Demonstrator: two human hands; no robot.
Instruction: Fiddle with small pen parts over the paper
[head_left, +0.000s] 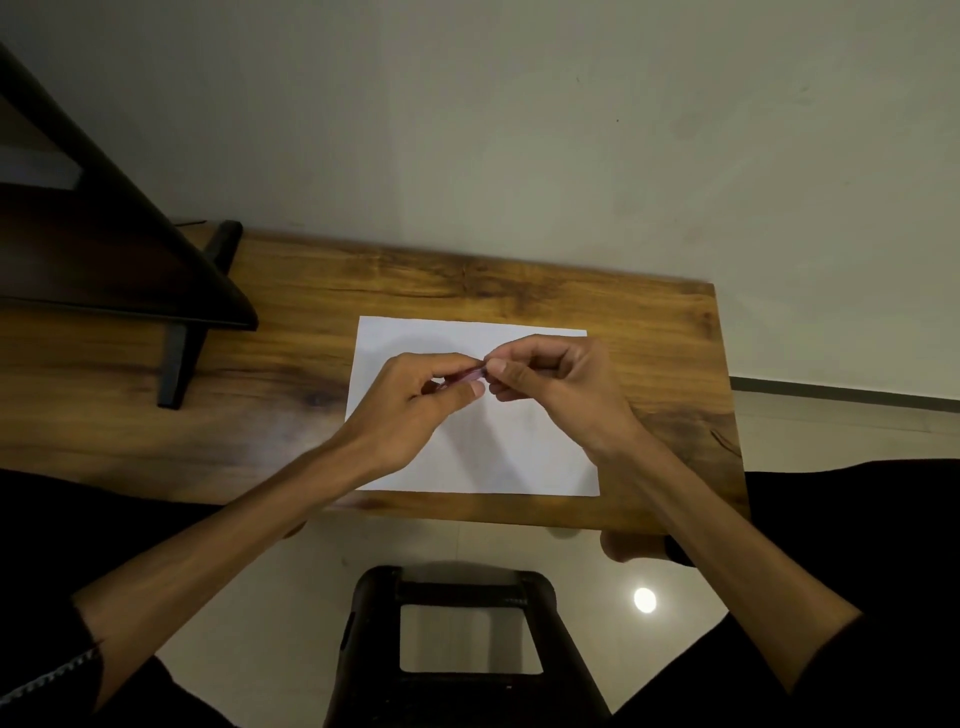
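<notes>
A white sheet of paper (519, 457) lies flat on the wooden table (291, 322). Above its middle both hands meet on a small slim reddish-purple object (467, 375). My left hand (415, 410) grips it with curled fingers and thumb. My right hand (550, 384) pinches its right end between thumb and forefinger. Most of the object is hidden by the fingers, so what it is cannot be told.
A dark monitor on a black stand (176, 358) fills the table's left side. A pale wall (519, 130) rises behind the table. A black stool (467, 639) stands on the tiled floor below the table's near edge.
</notes>
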